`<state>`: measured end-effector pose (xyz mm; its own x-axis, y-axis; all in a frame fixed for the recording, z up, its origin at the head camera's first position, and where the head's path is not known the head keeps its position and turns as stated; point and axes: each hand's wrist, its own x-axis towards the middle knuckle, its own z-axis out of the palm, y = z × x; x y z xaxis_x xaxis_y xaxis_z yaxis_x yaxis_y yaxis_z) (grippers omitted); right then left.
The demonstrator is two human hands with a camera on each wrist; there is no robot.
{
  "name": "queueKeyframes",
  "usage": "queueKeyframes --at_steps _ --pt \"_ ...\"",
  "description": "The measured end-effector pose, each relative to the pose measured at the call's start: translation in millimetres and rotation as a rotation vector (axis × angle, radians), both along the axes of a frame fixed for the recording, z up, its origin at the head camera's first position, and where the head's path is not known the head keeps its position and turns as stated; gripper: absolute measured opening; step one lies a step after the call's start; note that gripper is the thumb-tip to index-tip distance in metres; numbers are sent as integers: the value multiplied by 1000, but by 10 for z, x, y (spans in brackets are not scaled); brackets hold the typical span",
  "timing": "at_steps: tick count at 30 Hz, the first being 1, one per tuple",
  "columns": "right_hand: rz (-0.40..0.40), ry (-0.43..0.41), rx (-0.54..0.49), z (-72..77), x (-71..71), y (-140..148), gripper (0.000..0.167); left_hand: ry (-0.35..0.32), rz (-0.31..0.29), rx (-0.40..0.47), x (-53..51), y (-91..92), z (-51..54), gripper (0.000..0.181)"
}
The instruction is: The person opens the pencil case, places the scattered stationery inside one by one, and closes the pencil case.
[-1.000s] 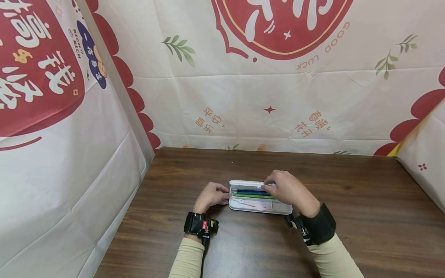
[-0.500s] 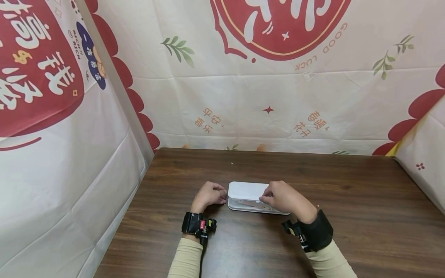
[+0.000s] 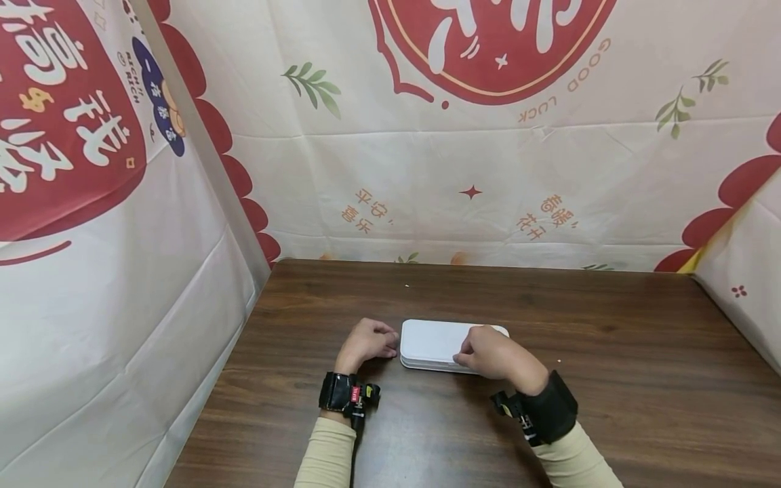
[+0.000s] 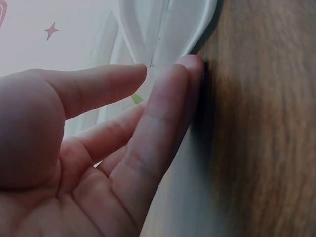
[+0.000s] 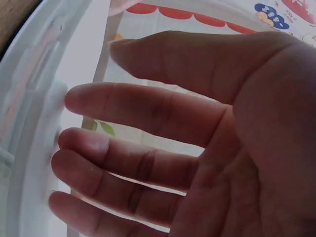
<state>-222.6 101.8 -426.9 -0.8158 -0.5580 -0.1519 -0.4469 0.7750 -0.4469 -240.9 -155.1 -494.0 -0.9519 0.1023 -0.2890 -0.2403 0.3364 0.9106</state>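
Note:
A white pencil case (image 3: 429,340) lies on the brown table, its lid down over the base. My left hand (image 3: 368,343) rests beside its left end, fingers loosely bent and holding nothing. In the left wrist view, the fingertips (image 4: 191,63) are at the rounded end of the case (image 4: 180,24); whether they touch it I cannot tell. My right hand (image 3: 497,352) is on the right part of the lid. The right wrist view has its nearly straight fingers (image 5: 148,106) against the white lid, thumb apart. A pinkish item (image 5: 37,64) shows dimly at the case's side.
The wooden table top (image 3: 427,434) extends around the case on all sides. A printed cloth (image 3: 427,163) hangs behind it, and another cloth (image 3: 152,305) hangs along the left. Tiny white specks lie on the table.
My right hand has brought the raised lid forward and down, covering the green and blue pencils and the pink item inside. My left hand has stayed almost still at the left end.

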Motion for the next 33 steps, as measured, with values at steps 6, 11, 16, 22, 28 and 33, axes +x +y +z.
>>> queueKeyframes --at_steps 6,11,16,22,28,33 --pt "-14 -17 19 -35 27 -19 22 -7 3 -9 -6 5 10 22" --pt "-41 -53 22 -21 41 -39 21 -8 9 -12 -9 10 11 22" --pt "-73 -64 25 2 73 -71 19 -11 15 -20 -11 9 2 22" --pt "-93 -56 45 -2 91 -98 17 -19 20 -25 -12 9 -8 22" --pt "-101 -72 61 -9 87 -100 18 -21 21 -16 -16 10 -22 22" --pt "-98 -96 32 -13 85 -88 25 -13 22 -8 -9 10 -21 22"
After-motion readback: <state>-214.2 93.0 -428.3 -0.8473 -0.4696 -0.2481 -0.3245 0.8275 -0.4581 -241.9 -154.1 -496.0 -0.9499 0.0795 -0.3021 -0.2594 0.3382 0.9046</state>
